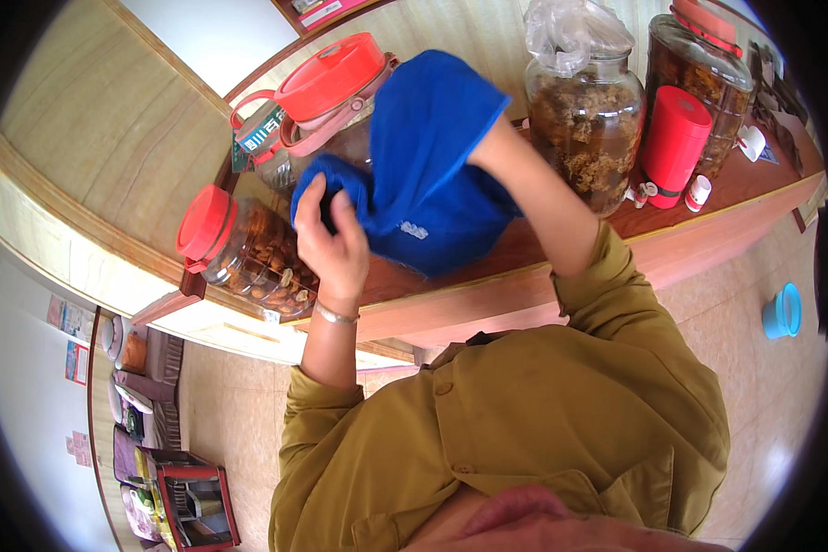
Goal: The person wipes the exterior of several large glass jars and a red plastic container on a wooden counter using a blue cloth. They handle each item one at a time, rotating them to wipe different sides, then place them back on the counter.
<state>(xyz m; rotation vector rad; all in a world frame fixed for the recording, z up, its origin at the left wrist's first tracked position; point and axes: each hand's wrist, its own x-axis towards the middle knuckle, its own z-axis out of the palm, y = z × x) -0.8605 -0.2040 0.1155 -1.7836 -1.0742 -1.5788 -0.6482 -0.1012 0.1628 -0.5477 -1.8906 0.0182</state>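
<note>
A blue cloth (435, 228) is bunched up above the wooden counter, with a small white patch on its front. My left hand (331, 234) grips its left end between thumb and fingers. My right hand, seen only at the wrist (493, 148), goes in under the raised part of the cloth, which covers its fingers. Behind the cloth stands a large glass jar with a red lid (331, 76), its body partly hidden. Close to my left hand, a smaller red-lidded jar (262, 255) holds brown pieces in dark liquid.
Right of the cloth stand a glass jar topped with a plastic bag (586, 138), a red cylindrical container (676, 148), another large jar (704, 65) and a small white-and-red bottle (698, 193). The counter's front edge (724, 207) runs before me. A blue bucket (781, 312) stands on the floor.
</note>
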